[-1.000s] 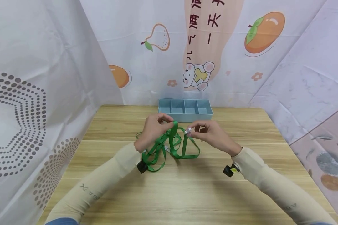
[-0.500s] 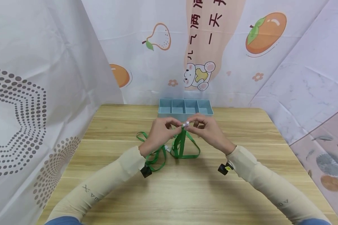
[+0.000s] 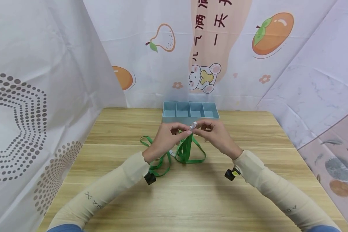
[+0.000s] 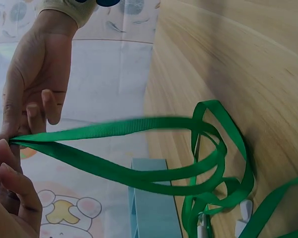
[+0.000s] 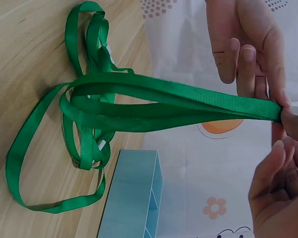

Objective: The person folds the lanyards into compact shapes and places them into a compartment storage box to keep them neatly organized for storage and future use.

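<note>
A green ribbon lanyard [image 3: 186, 151] hangs in folded loops from both hands, its lower part lying on the table. My left hand [image 3: 168, 137] pinches its top end between thumb and forefinger, by a white plastic clip [image 3: 194, 124]. Right against it, my right hand [image 3: 217, 135] also pinches at the clip, fingertips touching the left ones. In the left wrist view the doubled green strap [image 4: 114, 130] runs from the pinch to the pile. In the right wrist view the fingertips hide the clip.
More green strap [image 3: 159, 169] lies tangled at the left on the wooden table [image 3: 191, 199], with a white plastic piece [image 3: 172, 153] among it. A blue tray [image 3: 190, 120] with several compartments stands behind the hands. Printed cloth [image 3: 150, 87] hangs at the back.
My left hand has moved right, bringing its held strap to the right hand at the white clip. The hands were apart a second ago. The clip has since tilted more upright.
</note>
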The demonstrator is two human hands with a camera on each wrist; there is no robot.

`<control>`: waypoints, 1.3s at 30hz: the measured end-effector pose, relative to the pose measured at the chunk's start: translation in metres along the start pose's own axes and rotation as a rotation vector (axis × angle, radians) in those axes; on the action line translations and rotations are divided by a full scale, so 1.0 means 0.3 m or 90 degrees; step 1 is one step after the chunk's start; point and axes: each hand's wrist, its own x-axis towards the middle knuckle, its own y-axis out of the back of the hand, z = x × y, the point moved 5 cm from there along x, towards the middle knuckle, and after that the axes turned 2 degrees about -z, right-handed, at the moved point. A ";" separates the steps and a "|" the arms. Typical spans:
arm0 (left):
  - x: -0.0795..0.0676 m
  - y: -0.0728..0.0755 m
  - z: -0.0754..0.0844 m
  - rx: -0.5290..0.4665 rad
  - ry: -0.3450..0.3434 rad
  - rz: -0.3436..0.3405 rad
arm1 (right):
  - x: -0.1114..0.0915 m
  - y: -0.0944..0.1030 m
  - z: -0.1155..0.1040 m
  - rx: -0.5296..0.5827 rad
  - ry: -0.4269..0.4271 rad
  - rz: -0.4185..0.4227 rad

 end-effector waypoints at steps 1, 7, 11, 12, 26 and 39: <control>0.000 0.000 -0.002 -0.003 -0.002 0.002 | 0.000 -0.002 0.002 0.006 -0.004 -0.003; 0.009 0.006 -0.009 -0.009 -0.013 0.012 | 0.001 -0.007 0.000 0.013 -0.007 -0.017; 0.015 0.009 -0.014 -0.021 -0.015 0.010 | 0.005 -0.003 -0.012 -0.008 0.007 -0.027; 0.016 0.009 -0.017 -0.025 -0.016 0.008 | 0.006 -0.002 -0.016 -0.011 0.013 -0.030; -0.040 -0.011 -0.227 0.027 0.118 -0.041 | 0.008 0.022 -0.069 0.002 0.047 -0.030; -0.086 -0.084 -0.327 -0.043 0.175 -0.148 | 0.007 0.039 -0.077 0.008 0.045 -0.012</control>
